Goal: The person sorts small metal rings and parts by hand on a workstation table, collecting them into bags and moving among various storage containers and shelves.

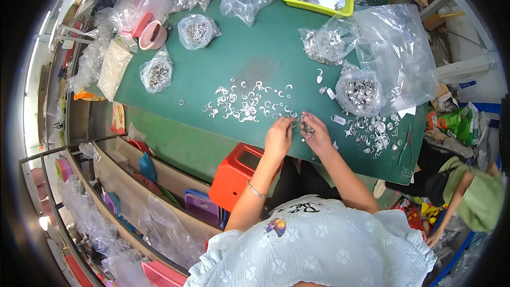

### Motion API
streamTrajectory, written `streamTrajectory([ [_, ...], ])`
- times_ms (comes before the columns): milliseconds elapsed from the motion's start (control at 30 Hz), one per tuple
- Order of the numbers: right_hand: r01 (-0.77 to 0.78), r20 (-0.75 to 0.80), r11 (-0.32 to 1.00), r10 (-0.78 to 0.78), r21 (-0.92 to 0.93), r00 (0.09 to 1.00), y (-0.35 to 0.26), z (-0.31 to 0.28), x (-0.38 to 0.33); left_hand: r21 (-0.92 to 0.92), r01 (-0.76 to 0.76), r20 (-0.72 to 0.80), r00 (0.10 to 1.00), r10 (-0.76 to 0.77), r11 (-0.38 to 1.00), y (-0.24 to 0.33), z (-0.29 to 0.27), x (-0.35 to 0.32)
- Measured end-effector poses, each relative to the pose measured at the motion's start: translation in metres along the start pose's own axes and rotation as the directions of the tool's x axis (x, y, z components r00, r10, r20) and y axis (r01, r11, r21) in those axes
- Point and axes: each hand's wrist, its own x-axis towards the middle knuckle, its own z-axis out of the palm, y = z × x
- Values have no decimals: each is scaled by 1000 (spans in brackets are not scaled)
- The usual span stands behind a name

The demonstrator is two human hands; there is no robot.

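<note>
1. Silver bits (308, 128) sit in the right hand (317, 135), fingers curled round them.
2. Left hand (278, 136) just beside, fingertips together; from afar I can't tell whether they pinch anything.
3. Loose pieces (248, 109) lie beyond.
4. Farthest, I see a lime tray (305, 6).

Bright, fairly even light covers the bench (191, 85), leaving only soft shadows. White highlights glint on the clear bag (398, 48) and metal pieces (248, 109). The left rim glares whitish. Fisheye distortion bends the shelf (106, 163); black corners frame everything, and edge detail softens.
</note>
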Motion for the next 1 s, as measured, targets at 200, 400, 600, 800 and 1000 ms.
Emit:
streamTrajectory([
  [200,-50,64,999,51,-22,997,-19,-1,-12,141,157,-124,982,-140,977,-47,-1,2],
  [400,-68,33,996,70,-53,997,-23,-16,-20,-104,223,-100,967,-233,969,-34,10,-11],
  [600,120,-120,982,-138,-149,983,-5,8,-38,-744,620,664,647,-376,-249,-11,61,-43],
  [800,622,309,350,-638,-700,706,14,30,-47,-831,423,544,755,-366,-363,29,51,-13],
  [1000,758,497,104,-697,-643,517,5,108,-50,-594,448,671,734,-105,-668,-13,15,23],
])
